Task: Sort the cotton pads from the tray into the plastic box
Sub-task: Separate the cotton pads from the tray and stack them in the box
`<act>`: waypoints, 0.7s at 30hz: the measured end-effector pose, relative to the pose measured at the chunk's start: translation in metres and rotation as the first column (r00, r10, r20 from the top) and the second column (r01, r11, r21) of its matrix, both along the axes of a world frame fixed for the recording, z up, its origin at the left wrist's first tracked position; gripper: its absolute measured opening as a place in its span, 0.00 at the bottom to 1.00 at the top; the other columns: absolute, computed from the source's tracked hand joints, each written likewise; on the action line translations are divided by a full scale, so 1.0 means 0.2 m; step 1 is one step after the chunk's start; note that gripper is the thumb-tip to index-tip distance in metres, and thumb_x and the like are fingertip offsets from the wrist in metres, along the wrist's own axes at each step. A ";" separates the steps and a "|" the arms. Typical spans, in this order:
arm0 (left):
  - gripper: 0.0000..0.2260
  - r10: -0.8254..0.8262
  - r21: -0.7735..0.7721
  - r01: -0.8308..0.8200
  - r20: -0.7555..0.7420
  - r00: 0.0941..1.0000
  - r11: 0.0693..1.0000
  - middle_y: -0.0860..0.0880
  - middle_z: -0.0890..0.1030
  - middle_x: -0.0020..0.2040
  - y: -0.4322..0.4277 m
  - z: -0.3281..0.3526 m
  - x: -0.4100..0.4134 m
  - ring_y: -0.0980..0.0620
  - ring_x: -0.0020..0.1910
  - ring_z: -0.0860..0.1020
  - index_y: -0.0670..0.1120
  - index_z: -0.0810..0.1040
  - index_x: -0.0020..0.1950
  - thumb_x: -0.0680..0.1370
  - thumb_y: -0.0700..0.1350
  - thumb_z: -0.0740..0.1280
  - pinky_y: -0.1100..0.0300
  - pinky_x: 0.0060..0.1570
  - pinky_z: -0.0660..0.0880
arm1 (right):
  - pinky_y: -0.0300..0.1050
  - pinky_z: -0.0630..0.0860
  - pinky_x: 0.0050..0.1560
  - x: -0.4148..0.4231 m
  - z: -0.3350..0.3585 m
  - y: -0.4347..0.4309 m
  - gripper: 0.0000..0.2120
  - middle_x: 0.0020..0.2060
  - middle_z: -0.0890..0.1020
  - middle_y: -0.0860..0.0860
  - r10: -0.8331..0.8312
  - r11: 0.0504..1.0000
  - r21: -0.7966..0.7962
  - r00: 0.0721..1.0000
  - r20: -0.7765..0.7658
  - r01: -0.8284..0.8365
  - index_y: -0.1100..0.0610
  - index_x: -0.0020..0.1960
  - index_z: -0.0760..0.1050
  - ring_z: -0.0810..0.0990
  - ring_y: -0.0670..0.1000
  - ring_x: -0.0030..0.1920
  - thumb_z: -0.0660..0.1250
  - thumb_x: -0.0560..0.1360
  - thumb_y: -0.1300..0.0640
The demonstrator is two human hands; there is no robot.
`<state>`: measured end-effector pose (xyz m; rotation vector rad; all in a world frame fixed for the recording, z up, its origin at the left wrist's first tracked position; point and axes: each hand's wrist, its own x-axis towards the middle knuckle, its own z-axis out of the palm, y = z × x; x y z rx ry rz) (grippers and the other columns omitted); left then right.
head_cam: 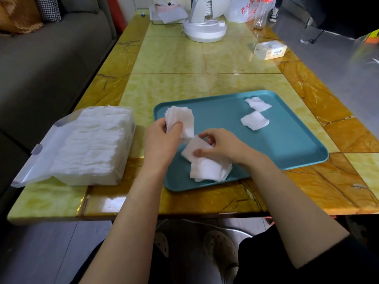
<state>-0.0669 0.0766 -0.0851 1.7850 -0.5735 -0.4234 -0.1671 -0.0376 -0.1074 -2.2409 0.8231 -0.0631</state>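
The box [92,180] sits at the left edge of the table [184,58], just beside the tray [266,144]. Its lid [41,152] is folded open to the left, and rows of pads fill it. The left hand [162,144] hovers over the tray's near-left corner, with thumb and curled fingers pinching a stack [182,119] of pads held upright. To its right, the right hand [223,146] is over the pile [209,169] at the tray's near edge, with thumb and forefinger pinching the top pad [192,148] at opposite edges. Two loose pads [254,120] lie flat at the tray's far right, close together and well apart from both hands.

Step in hand, as judged: gather pads into the stack, then load the box.

1. Lift the top pad by its edges only, so the soft layers below do not cling and drag.
2. Square it against the stack before adding it.
3. Grip lightly with the left hand, since cotton compresses and fans out.
4. The box looks nearly full, so slide the stack in on edge, aligned with the existing rows.
5. Collect the loose pads last
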 end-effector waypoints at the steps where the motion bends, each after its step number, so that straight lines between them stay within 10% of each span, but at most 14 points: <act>1: 0.10 0.002 0.004 -0.002 0.004 1.000 1.000 0.42 0.76 0.38 0.00 0.00 0.00 0.49 0.37 0.72 0.32 0.77 0.46 0.76 0.40 0.64 0.54 0.39 0.68 | 0.34 0.65 0.34 0.00 0.00 0.00 0.16 0.38 0.75 0.46 0.020 1.000 -0.016 1.000 -0.018 -0.020 0.55 0.52 0.77 0.72 0.47 0.40 0.74 0.69 0.49; 4: 0.10 0.007 0.016 -0.007 0.010 1.000 1.000 0.42 0.74 0.36 0.00 -0.01 0.01 0.49 0.36 0.71 0.32 0.76 0.45 0.76 0.40 0.64 0.54 0.38 0.66 | 0.35 0.61 0.30 0.00 0.00 0.01 0.10 0.30 0.72 0.46 -0.013 0.999 -0.049 1.000 -0.005 0.013 0.53 0.37 0.73 0.69 0.45 0.32 0.73 0.69 0.51; 11: 0.10 0.051 0.021 -0.051 -0.020 0.998 0.999 0.42 0.78 0.40 0.02 -0.01 0.05 0.50 0.38 0.73 0.35 0.79 0.49 0.76 0.41 0.64 0.56 0.39 0.68 | 0.30 0.65 0.35 -0.03 0.09 -0.01 0.02 0.32 0.73 0.44 -0.186 0.964 -0.100 0.894 0.408 0.246 0.56 0.45 0.75 0.70 0.45 0.35 0.65 0.76 0.59; 16: 0.06 -0.044 0.030 0.046 -0.075 0.996 0.998 0.38 0.83 0.45 0.03 0.00 0.04 0.48 0.42 0.78 0.41 0.81 0.48 0.77 0.42 0.66 0.52 0.43 0.73 | 0.40 0.74 0.43 -0.06 0.18 0.01 0.08 0.36 0.79 0.49 -0.062 0.975 0.210 0.826 0.560 -0.068 0.51 0.41 0.76 0.75 0.45 0.39 0.67 0.75 0.63; 21: 0.08 -0.291 0.017 0.297 -0.162 0.943 0.955 0.44 0.84 0.48 0.03 0.04 -0.04 0.51 0.47 0.80 0.50 0.81 0.47 0.78 0.39 0.65 0.55 0.50 0.77 | 0.30 0.69 0.38 -0.05 0.13 0.02 0.09 0.33 0.77 0.44 -0.040 0.998 0.065 0.854 0.518 0.007 0.50 0.39 0.74 0.72 0.38 0.33 0.73 0.70 0.61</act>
